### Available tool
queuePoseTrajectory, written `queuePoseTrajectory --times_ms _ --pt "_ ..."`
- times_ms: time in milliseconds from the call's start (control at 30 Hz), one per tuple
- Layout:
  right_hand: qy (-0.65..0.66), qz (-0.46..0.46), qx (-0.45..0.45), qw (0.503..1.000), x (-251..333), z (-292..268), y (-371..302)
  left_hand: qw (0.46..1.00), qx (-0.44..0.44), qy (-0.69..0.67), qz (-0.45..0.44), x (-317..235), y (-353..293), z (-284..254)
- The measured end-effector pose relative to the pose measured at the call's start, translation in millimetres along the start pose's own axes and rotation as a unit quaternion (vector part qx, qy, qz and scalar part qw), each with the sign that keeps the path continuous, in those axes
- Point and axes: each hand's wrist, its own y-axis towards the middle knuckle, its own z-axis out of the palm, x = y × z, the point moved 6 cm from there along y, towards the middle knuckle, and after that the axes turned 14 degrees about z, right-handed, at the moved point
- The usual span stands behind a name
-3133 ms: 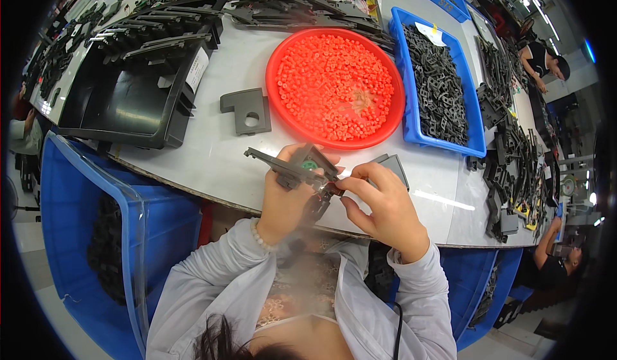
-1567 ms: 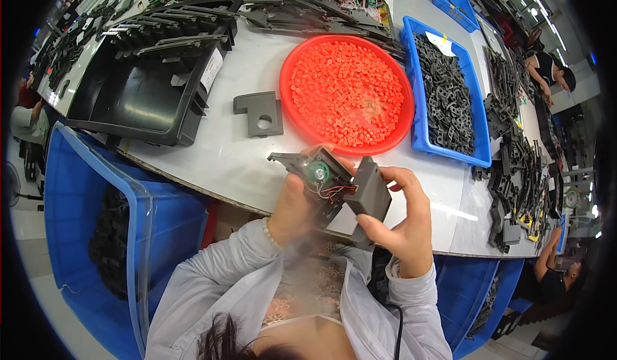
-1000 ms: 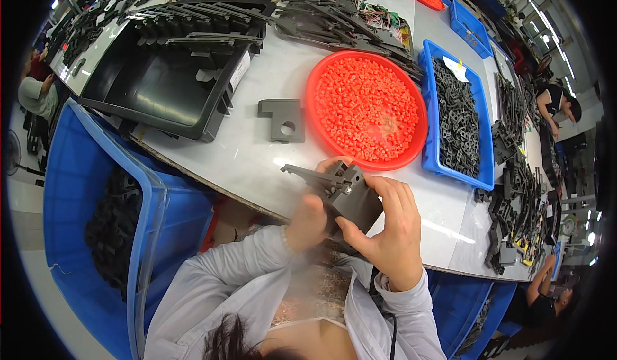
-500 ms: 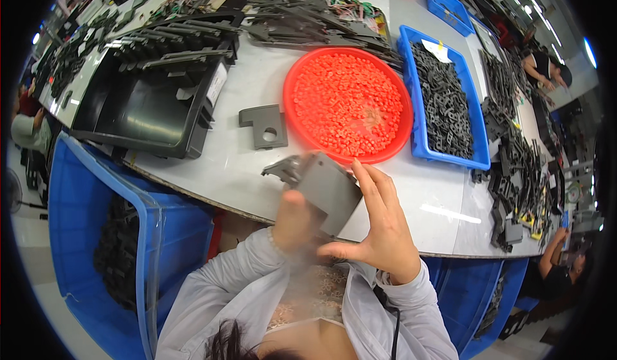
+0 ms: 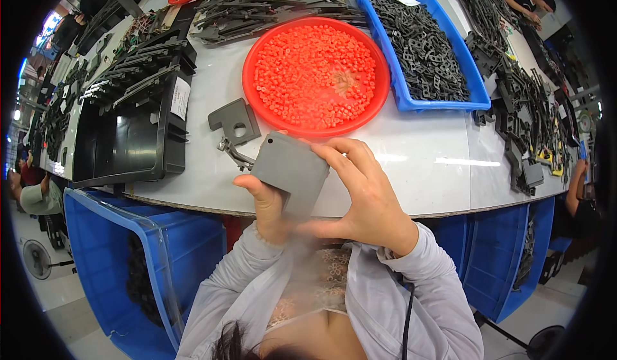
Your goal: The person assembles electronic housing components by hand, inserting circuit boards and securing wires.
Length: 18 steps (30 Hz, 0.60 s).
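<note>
Between my hands, just above the table's near edge, is a grey plastic housing [image 5: 292,167] with a flat face and a small dark hole near one corner. My left hand [image 5: 268,209] grips its left side, thumb up along the edge. Fingers and thumb of my right hand [image 5: 373,199] close on its right side. A thin, shiny dark arm [image 5: 235,155] sticks out at the left of the housing; how it is joined is hidden. Beyond it on the table lies a similar grey part [image 5: 232,122] with a round hole, touching or very near a round red tray [image 5: 307,130] of small red pieces [image 5: 302,77].
Right of the tray stands a blue bin [image 5: 443,105] of small black parts. A black crate [image 5: 168,151] with long dark strips is at the left. Dark strips [image 5: 276,9] pile up behind. Blue tubs [image 5: 157,228] sit below the table edge. Other people work farther off.
My view has shifted, so the table's things sit higher and more to the left. The housing has turned, its flat face now showing more. My right fingers have come onto its right edge.
</note>
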Motion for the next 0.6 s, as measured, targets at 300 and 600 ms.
queuePoseTrajectory --times_ms 300,600 --pt "0.053 0.009 0.012 0.998 -4.0 4.4 0.9 0.999 0.000 0.029 -0.030 -3.6 -2.8 3.4" --pt "0.069 -0.004 0.010 0.998 -0.6 1.6 1.4 1.000 -0.018 0.017 -0.004 -2.6 -2.6 -2.6"
